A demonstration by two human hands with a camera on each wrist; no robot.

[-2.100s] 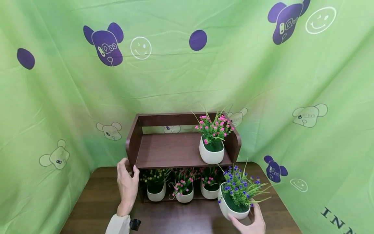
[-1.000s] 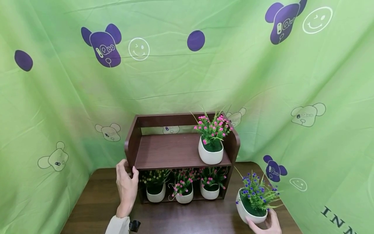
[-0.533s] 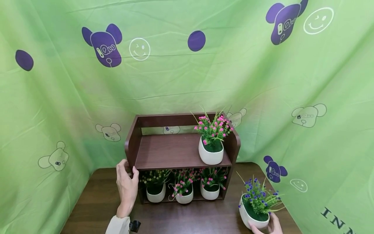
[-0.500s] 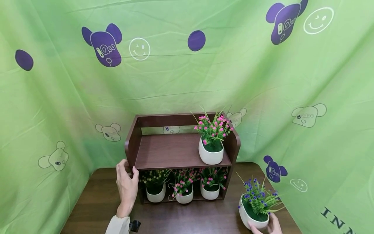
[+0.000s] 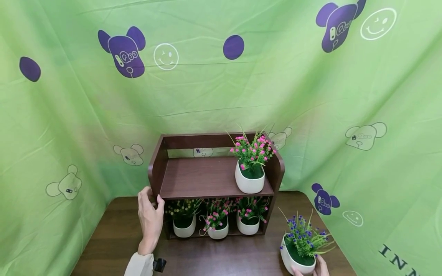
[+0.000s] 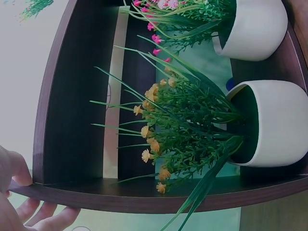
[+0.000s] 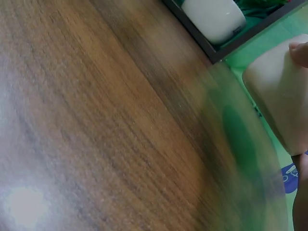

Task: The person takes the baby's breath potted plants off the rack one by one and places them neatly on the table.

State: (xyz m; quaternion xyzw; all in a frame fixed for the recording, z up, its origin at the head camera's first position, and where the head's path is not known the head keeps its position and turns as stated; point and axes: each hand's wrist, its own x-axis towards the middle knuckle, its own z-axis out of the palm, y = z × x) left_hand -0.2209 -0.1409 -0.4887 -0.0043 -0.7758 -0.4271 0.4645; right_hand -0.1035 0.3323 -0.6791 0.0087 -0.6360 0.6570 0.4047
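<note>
A dark brown two-tier shelf (image 5: pixel 198 176) stands on the wooden table. My left hand (image 5: pixel 150 222) grips its left side panel, thumb on the inner face and fingers outside in the left wrist view. At the lower right, my right hand (image 5: pixel 321 267) holds a white pot (image 5: pixel 291 260) of blue-purple flowers, partly out of frame. The right wrist view shows the thumb on this pot, whose bottom is off the table. On the upper tier sits a pink-flowered pot (image 5: pixel 250 180), at the right. Below, a yellow-flowered pot (image 5: pixel 184 229) and two pink-flowered pots (image 5: pixel 218 231) stand in a row.
A green printed cloth (image 5: pixel 207 92) hangs behind and on both sides. The shelf's right side panel (image 5: pixel 274 168) is close beside the upper pot. Brown tabletop (image 5: pixel 221 257) extends in front of the shelf, with its right edge near the right hand.
My right hand has carried the blue-purple flower pot right and nearer to me, away from the shelf; lately it shifts only slightly. The left hand stays on the side panel.
</note>
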